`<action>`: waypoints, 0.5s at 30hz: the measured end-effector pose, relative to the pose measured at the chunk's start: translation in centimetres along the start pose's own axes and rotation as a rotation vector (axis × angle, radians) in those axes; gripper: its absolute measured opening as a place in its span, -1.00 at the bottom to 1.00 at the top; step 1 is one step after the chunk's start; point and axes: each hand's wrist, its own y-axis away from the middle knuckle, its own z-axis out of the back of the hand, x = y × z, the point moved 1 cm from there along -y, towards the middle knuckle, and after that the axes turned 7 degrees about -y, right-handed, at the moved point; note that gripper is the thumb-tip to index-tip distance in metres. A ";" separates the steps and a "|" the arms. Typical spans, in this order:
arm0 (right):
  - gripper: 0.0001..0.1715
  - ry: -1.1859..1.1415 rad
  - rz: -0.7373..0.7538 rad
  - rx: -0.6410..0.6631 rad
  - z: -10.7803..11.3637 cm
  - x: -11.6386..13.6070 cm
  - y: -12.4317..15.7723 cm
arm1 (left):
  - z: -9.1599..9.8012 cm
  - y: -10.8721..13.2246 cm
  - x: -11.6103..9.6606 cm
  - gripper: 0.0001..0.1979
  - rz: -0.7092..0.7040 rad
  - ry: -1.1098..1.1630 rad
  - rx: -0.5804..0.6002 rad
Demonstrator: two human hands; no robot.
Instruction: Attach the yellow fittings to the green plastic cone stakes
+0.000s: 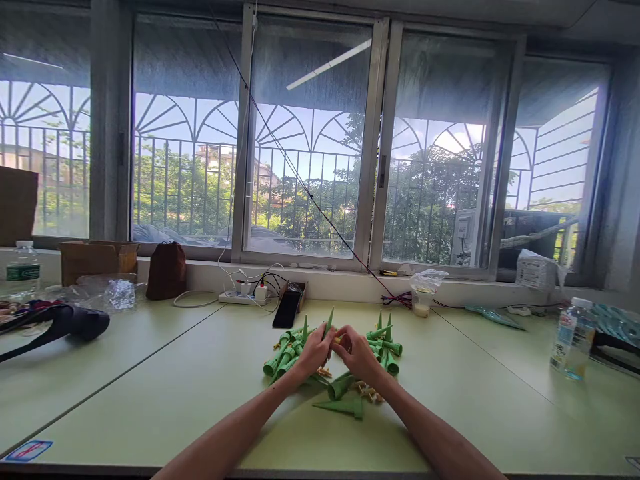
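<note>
My left hand [315, 349] is closed around a green pointed cone [329, 320], its tip sticking up above the fingers. Close against it, my right hand [358, 353] pinches a small yellowish piece [337, 340] beside the cone; its exact shape is too small to make out. Several hollow green cones [276, 363] lie heaped left of my hands, and more green cones [391, 353] lie to the right. Below my right hand are small tan pieces [369, 392], a wide-mouthed green cone [340, 385] and a green spike-like piece [341, 405] nearest me.
Behind the heap a black phone [287, 308] leans near a white power strip [243, 299]. A plastic cup [421, 301] stands by the window ledge. On the right is a clear bottle [573, 340]; on the left are a brown pouch [167, 271] and a dark strapped object [75, 323].
</note>
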 end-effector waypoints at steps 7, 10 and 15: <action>-0.63 0.002 -0.017 0.044 0.0 0.2 0.0 | 0.1 0.2 -0.4 -0.68 -0.016 -0.034 0.002; -0.76 0.012 -0.002 0.019 0.1 0.3 0.1 | 0.1 0.2 -0.5 -0.68 -0.014 -0.025 0.005; -0.82 0.022 0.003 0.024 0.1 0.2 0.0 | 0.1 0.3 -0.5 -0.68 -0.009 -0.021 -0.006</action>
